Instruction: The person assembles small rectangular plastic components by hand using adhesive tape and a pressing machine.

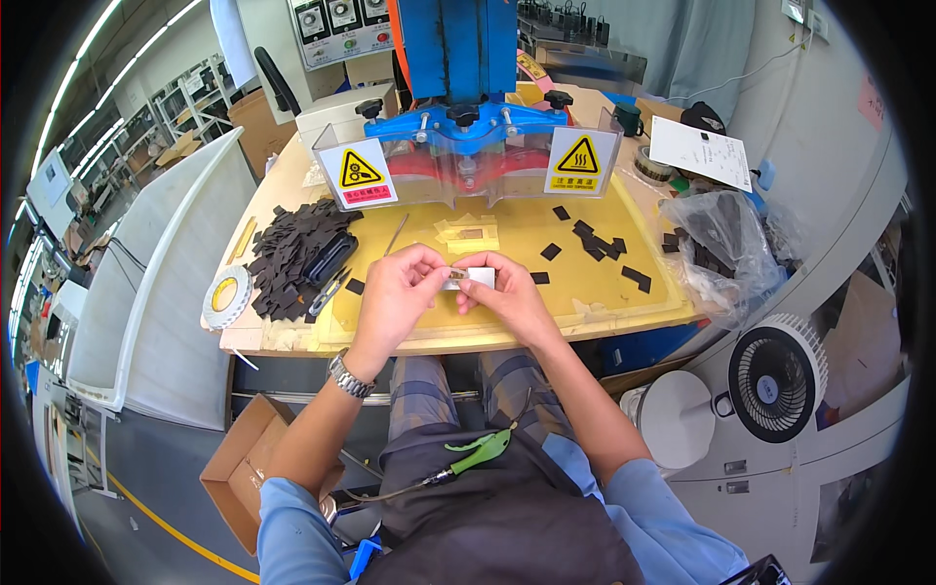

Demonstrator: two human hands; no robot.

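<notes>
Over the near worktop, left hand and right hand pinch a white piece: fine handling, likely needing steadiness next.

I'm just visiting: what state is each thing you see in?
Left hand: pinched at the white piece
Right hand: closed on the white piece
Black pieces: heaped left, scattered right
Plastic bag: crumpled, partly filled
Cardboard box: open
Fan: cannot tell if running
Tape roll: lying flat
Green air gun: lying unheld
</notes>
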